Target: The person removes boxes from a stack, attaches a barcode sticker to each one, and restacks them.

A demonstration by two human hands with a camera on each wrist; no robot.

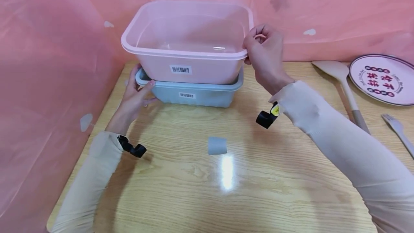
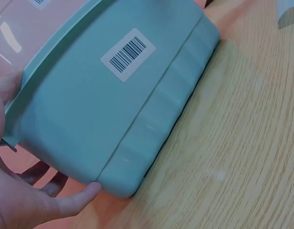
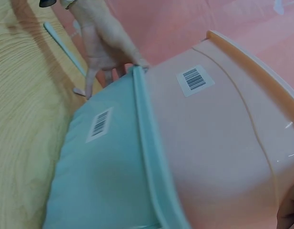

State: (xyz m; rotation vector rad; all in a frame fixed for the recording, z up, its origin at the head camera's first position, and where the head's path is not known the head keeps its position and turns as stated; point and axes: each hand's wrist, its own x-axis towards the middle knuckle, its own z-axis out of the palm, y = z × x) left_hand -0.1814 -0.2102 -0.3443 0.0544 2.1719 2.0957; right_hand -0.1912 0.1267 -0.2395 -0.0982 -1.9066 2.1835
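A pink plastic basin (image 1: 191, 69) with a barcode label sits partly inside a light blue basin (image 1: 207, 96), its upper part standing well above the blue rim. My right hand (image 1: 266, 55) pinches the pink basin's rim at its right front corner. At the left end of the blue basin, my left hand (image 1: 134, 92) grips the rim, thumb over the edge. In the left wrist view one finger (image 2: 82, 198) of that hand touches the blue basin's lower side. The blue basin (image 3: 104, 167) stands on the wooden table in the right wrist view.
A small grey tapered piece (image 1: 217, 145) lies mid-table, in front of the basins. To the right are a beige turner (image 1: 336, 71) with a grey handle, a plate (image 1: 385, 78) with red characters and a grey fork (image 1: 398, 128). Pink sheeting (image 1: 307, 10) hangs behind and at the left.
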